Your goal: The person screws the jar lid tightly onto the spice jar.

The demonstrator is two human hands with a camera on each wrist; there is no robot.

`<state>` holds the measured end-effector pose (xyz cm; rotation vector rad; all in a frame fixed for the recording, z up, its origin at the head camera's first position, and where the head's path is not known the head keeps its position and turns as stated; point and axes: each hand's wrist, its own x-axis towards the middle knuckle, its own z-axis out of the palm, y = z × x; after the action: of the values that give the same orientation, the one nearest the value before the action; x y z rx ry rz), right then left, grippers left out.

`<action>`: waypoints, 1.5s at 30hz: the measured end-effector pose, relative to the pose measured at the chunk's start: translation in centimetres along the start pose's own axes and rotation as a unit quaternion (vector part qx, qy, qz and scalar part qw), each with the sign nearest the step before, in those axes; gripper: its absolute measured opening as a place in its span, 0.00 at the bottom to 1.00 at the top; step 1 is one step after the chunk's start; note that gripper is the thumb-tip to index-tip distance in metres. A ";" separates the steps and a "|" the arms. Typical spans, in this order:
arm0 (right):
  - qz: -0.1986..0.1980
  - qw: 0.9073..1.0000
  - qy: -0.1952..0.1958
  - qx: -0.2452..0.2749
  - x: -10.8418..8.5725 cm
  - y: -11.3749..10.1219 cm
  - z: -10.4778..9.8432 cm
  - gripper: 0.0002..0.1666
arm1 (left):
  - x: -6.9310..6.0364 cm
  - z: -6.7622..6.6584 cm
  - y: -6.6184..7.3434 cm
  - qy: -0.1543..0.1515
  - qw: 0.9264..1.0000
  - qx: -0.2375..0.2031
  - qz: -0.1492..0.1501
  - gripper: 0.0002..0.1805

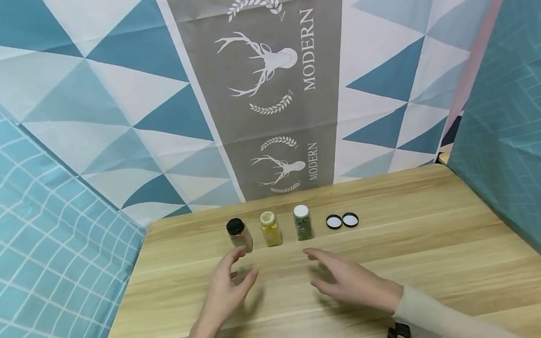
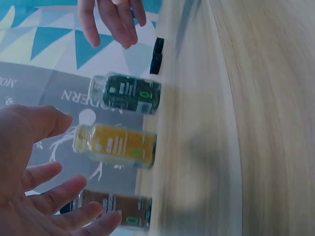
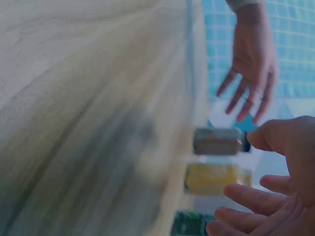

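Three small glass jars stand in a row toward the back of the wooden table. The left one, a brown-filled jar [image 1: 241, 238], wears a black cap [image 1: 234, 226]. Yellow contents fill the uncapped middle jar [image 1: 271, 233]. On the right is a jar of green flakes [image 1: 303, 227] with a white top. Two black lids [image 1: 342, 220] lie side by side to its right, white insides up. My left hand [image 1: 225, 288] hovers in front of the brown jar, fingers spread and holding nothing. Also without anything in it, my right hand [image 1: 343, 279] hangs over the table before the green jar.
The wooden table [image 1: 414, 215] reaches back to a curtain [image 1: 287, 81] patterned with triangles and deer heads. Blue tiled-pattern cloth [image 1: 30, 238] borders the left side, and teal cloth [image 1: 518, 131] the right. Each wrist carries a small black device.
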<state>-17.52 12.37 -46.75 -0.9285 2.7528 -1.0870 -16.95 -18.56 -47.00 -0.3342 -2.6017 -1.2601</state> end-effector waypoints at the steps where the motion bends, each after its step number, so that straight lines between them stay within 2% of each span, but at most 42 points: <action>1: 0.006 1.000 0.007 0.004 -0.4 0.0 -0.4 0.41 | -0.1 0.1 0.2 -0.002 1.000 -0.006 -0.001 0.33; 5: 0.025 0.998 0.052 0.008 -1.7 0.2 -1.8 0.43 | -0.1 0.6 0.7 -0.006 0.999 -0.035 -0.006 0.35; 11: 0.035 0.993 0.114 -0.027 -3.0 1.4 -3.3 0.45 | 0.8 1.2 1.4 0.004 0.998 -0.064 0.005 0.37; 15: 0.041 0.989 0.136 -0.036 -3.5 2.0 -4.1 0.45 | 1.1 1.4 1.9 0.018 0.997 -0.074 0.004 0.38; 23: 0.070 0.984 0.160 -0.024 -4.4 2.2 -5.9 0.46 | 1.7 2.6 2.2 0.021 0.996 -0.089 -0.004 0.39; 33: 0.081 0.984 0.152 -0.050 -5.4 2.1 -6.6 0.48 | 2.2 4.3 0.7 0.000 0.991 -0.128 -0.032 0.43; 40: 0.087 0.988 0.102 -0.078 -6.1 2.3 -6.8 0.51 | 2.4 5.5 -0.6 -0.034 0.993 -0.111 -0.034 0.43; 45: 0.086 0.990 0.074 -0.085 -6.5 2.6 -7.1 0.52 | 2.8 5.9 -0.9 -0.039 0.992 -0.115 -0.041 0.46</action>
<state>-15.29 21.78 -44.19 -0.6330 3.0183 -0.9404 -20.55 -14.13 -50.41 -0.3268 -2.5598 -1.6125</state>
